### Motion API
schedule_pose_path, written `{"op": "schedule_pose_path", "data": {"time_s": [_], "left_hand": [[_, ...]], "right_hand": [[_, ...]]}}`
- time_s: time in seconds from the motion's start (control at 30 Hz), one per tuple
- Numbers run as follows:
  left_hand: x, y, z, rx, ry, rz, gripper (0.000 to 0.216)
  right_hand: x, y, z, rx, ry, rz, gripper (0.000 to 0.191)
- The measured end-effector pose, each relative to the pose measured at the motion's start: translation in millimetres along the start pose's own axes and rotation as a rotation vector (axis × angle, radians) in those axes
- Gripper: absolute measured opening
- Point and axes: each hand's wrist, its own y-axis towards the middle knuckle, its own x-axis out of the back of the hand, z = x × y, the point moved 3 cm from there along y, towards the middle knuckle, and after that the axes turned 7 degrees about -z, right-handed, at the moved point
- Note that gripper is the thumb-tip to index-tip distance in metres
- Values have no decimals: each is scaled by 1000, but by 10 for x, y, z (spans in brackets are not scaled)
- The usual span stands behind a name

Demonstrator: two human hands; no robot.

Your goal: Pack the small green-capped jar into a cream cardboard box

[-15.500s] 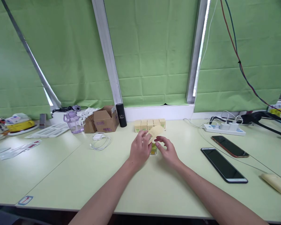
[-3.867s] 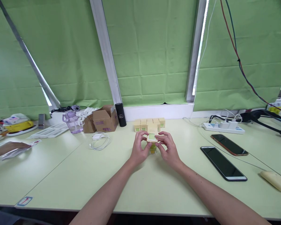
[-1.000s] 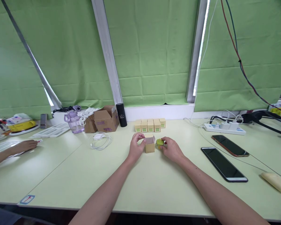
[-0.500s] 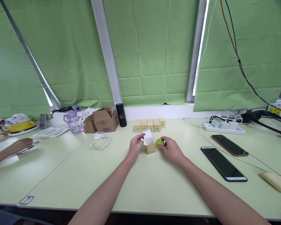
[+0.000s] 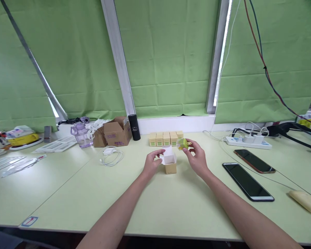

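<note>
Two grips are recorded at work near the middle of the bench (image 5: 171, 207). The left grip (image 5: 151, 164) is closed lightly on a small tan box (image 5: 170, 168), with thumb and fingers set against its left side and its raised white flap. The box stands upright on the bench with its top open. The right grip (image 5: 198, 159) is closed on a small yellow-green jar (image 5: 182, 144), which is pinched at the fingertips and held clear of the bench. The jar is above and to the right of the open box and is not touching it. Directly behind, a row of five closed boxes (image 5: 166, 138) is lined up near the window sill, and the jar is seen in front of the row's right end. A black flask (image 5: 134, 127), a brown carton (image 5: 117, 131) and a purple water bottle (image 5: 79, 135) are noted at the left rear, with a coiled white cable (image 5: 111, 154) just in front of them. A black phone (image 5: 248, 182) and a copper-edged phone (image 5: 254, 161) lie face up, well apart from the right grip. A white power strip (image 5: 248, 142) is placed behind them.
</note>
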Motion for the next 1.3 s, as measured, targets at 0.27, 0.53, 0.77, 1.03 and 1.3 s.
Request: {"op": "schedule_pose_path", "data": {"time_s": [0.27,0.53,0.77,1.03,1.3], "left_hand": [[-15,-54,-42,-50,52,35,52],[-21,-40,-37,-55,44,37,54],[-23,-47,-53,-43,-7,42,53],[-31,-49,-53,27,-25,64,56],[-32,-62,-87,49,-24,60,57]], "right_hand": [[-102,-180,259,54,105,173,42],[-136,-196,236,147,-3,271,41],[-111,-182,195,196,-161,342,41],[-107,-222,227,254,-278,392,36],[-135,-274,213,236,-366,425,26]]}}
